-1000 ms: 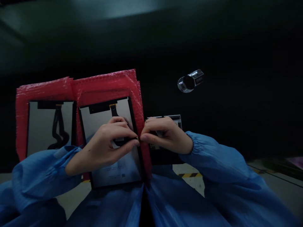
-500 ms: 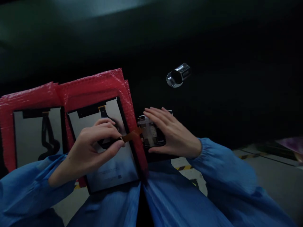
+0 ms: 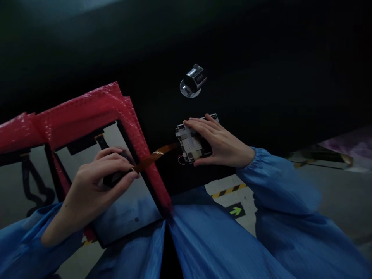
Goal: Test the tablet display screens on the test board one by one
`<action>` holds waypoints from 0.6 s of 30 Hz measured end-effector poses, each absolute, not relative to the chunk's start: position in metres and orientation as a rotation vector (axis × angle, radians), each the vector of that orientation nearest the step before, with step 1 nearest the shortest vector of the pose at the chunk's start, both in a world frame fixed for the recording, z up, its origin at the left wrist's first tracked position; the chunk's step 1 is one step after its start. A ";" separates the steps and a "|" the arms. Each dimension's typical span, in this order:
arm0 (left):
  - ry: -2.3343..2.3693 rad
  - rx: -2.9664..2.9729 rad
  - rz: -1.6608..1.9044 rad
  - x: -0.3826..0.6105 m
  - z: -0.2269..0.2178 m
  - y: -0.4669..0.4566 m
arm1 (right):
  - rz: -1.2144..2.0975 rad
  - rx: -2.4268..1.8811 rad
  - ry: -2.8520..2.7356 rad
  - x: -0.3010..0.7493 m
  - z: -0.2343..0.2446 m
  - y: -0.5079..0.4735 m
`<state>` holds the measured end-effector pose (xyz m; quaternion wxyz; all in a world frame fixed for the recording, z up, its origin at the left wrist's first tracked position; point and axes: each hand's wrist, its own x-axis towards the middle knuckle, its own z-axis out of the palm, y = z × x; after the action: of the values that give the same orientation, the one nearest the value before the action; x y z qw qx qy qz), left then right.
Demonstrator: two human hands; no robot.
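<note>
My left hand point(image 3: 99, 182) pinches one end of an orange-brown flex cable point(image 3: 157, 154) between thumb and fingertips, above a display panel point(image 3: 128, 209). A black ribbon cable point(image 3: 101, 142) from that panel runs under my fingers; whether its end meets the flex cable there I cannot tell. The flex cable stretches across the red wrap's edge to a small circuit board point(image 3: 192, 145) with clear tape on it. My right hand point(image 3: 216, 141) grips this board from the right, fingers over its far edge and thumb at the near edge, hiding its right part.
Red bubble wrap point(image 3: 87, 100) lies under the panel. Another panel point(image 3: 40, 170) with a black ribbon cable lies at the left. A chrome tally counter point(image 3: 194, 79) on a round base stands beyond the board on the dark tabletop point(image 3: 261, 100).
My right hand and the board have moved right, away from the red wrap, and the flex cable now shows at greater length. My left hand keeps its pinch. The whole view has shifted.
</note>
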<state>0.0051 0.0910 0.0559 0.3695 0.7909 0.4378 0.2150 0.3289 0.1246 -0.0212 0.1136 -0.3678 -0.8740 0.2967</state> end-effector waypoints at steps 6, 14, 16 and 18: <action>1.098 2.021 0.528 0.004 0.058 0.091 | 0.899 -1.111 -2.572 0.333 -0.008 0.133; 1.111 2.093 0.577 0.007 0.053 0.095 | 0.969 -0.683 -2.360 0.257 0.032 0.152; 1.143 2.084 0.570 0.008 0.054 0.097 | 1.104 -0.513 -2.384 0.237 0.031 0.154; 1.184 2.052 0.556 0.009 0.055 0.099 | 1.191 -0.419 -2.361 0.226 0.026 0.156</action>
<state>0.0091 0.0993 0.0549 0.3467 0.7909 0.4563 0.2144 0.2256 0.1565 0.0259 0.2303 -0.1521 -0.8581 0.4330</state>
